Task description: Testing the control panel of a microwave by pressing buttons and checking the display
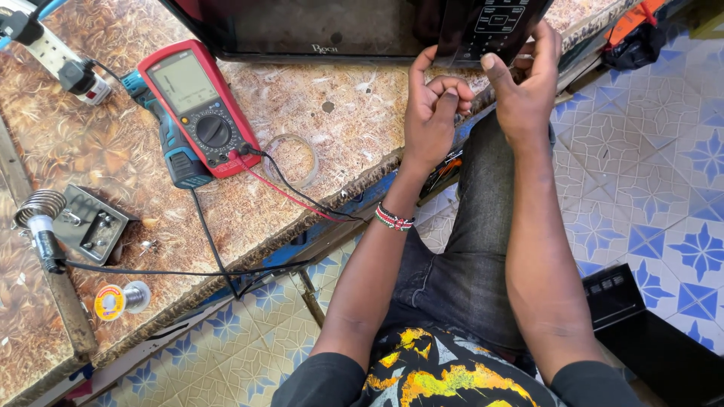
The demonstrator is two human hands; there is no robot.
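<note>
1. Handling a black remote control [490,26] at the far edge of the workbench [302,113], held upright against the dark front of the appliance [317,30] behind it.
2. Best done, by the look of it, with the remote pinned steady from both sides, the lower edge kept free, and no twisting force put on the thin casing.
3. Left hand [431,109]: thumb up along the remote's left edge, touching it; the other fingers [449,90] curled in tight toward the palm, nearly closed, the index tip bent down onto the knuckles. Cannot tell whether something small sits pinched inside the curl.
4. Right hand [528,90]: fingers moderately spread, thumb [494,68] pressed at the remote's lower edge, remaining fingers wrapped up the right side, gripping the body.
5. Worth keeping the wrists low and clear of the bench clutter: red multimeter [197,105] with its red and black leads [294,192], blue cordless drill [170,143] beside it, roll of clear tape [290,160], soldering iron [41,226] by its stand, spool of solder [117,300], white power strip [56,53].
6. Beaded bracelet [394,218] on the left wrist, well apart from the leads.
</note>
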